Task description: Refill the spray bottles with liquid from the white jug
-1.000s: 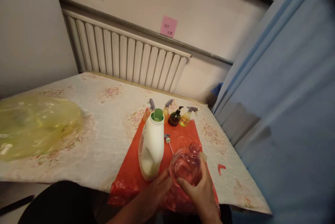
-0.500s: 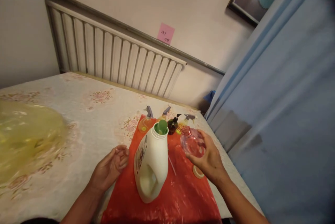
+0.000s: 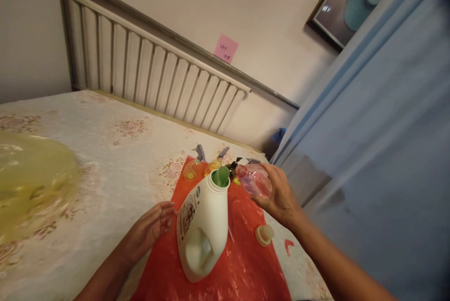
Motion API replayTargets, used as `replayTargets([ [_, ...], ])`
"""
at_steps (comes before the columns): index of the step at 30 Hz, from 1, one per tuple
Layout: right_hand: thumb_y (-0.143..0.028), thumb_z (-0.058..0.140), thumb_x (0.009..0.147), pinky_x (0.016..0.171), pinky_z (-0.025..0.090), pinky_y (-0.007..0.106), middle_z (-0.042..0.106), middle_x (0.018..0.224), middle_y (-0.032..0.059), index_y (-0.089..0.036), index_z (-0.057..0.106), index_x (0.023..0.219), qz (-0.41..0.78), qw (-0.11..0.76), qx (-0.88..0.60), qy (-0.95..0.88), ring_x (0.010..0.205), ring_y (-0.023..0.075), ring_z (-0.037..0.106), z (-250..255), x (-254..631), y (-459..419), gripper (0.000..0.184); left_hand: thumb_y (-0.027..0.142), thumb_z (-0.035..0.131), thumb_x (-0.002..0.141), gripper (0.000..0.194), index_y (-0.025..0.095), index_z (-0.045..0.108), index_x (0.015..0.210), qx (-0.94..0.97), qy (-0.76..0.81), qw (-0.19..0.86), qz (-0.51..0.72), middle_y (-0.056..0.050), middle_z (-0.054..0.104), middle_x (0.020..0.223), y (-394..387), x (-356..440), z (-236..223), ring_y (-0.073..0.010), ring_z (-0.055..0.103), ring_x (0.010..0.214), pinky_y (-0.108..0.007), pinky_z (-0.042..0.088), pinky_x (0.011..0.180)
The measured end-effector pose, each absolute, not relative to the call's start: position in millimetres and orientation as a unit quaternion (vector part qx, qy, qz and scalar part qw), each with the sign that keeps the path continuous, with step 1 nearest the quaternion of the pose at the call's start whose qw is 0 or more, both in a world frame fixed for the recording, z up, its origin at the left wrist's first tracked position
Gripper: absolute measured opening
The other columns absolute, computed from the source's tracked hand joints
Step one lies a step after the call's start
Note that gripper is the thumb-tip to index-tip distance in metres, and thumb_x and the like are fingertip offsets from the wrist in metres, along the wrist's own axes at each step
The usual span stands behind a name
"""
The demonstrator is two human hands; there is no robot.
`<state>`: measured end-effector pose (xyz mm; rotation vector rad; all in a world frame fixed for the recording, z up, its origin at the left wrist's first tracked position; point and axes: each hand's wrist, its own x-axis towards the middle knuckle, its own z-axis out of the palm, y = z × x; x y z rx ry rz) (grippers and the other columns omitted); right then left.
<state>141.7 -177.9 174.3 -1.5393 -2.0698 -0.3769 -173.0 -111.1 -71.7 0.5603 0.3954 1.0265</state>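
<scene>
My right hand is wrapped round a clear pink bottle, which tilts with its uncapped neck toward the mouth of a white jug. The jug stands on a red plastic sheet; a green spout shows in its open top. My left hand is beside the jug's label side, fingers loosely curved and holding nothing; whether the fingertips touch the jug I cannot tell. A pale cap lies on the sheet below my right hand. A thin tube shows beside the jug, its upper end hidden.
Behind the jug stand spray bottles and a dark pump bottle, partly hidden. A yellow plastic bag covers the left of the flowered tablecloth. A blue curtain hangs at right; a radiator lines the wall.
The pink bottle has been raised in my right hand and tipped toward the jug's mouth. My left hand has gone from near the pink bottle to the jug's left side. The view has shifted.
</scene>
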Motion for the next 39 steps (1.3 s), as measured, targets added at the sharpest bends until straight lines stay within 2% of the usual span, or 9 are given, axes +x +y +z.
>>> replayTargets([
  [12,-0.017,0.069,0.07,0.105,0.043,0.054,0.049,0.133,0.0148,-0.02,0.039,0.138,-0.177,0.201,-0.546,-0.794,0.122,0.0311,0.047,190,139,-173,0.074,0.036,0.073,0.082,0.035,0.018,0.067,0.111,0.273,0.197,0.813,0.475,-0.01,0.071,0.103,-109,-171,-77,-0.0159,0.064,0.082,-0.025,0.05,0.071],
  [22,-0.018,0.069,0.07,0.105,0.043,0.052,0.047,0.134,0.0161,-0.018,0.037,0.141,-0.2,0.161,-0.527,-0.81,0.123,0.0316,0.045,200,139,-172,0.078,0.036,0.07,0.084,0.03,0.022,0.067,0.111,0.28,0.195,0.812,0.474,-0.006,0.071,0.103,-108,-173,-79,-0.0167,0.064,0.085,-0.027,0.048,0.074],
  [32,-0.022,0.068,0.073,0.1,0.047,0.053,0.048,0.133,0.0168,-0.018,0.039,0.139,-0.22,0.137,-0.518,-0.816,0.122,0.0335,0.046,210,134,-170,0.072,0.038,0.072,0.081,0.033,0.021,0.065,0.109,0.285,0.207,0.804,0.479,-0.006,0.071,0.1,-109,-174,-76,-0.0158,0.063,0.08,-0.027,0.047,0.073],
  [39,-0.017,0.065,0.072,0.096,0.049,0.055,0.05,0.129,0.0177,-0.019,0.04,0.138,-0.22,0.128,-0.512,-0.82,0.119,0.0348,0.048,216,127,-171,0.07,0.037,0.074,0.079,0.034,0.02,0.066,0.108,0.278,0.212,0.801,0.486,-0.008,0.071,0.101,-110,-175,-72,-0.0184,0.063,0.083,-0.029,0.047,0.073],
])
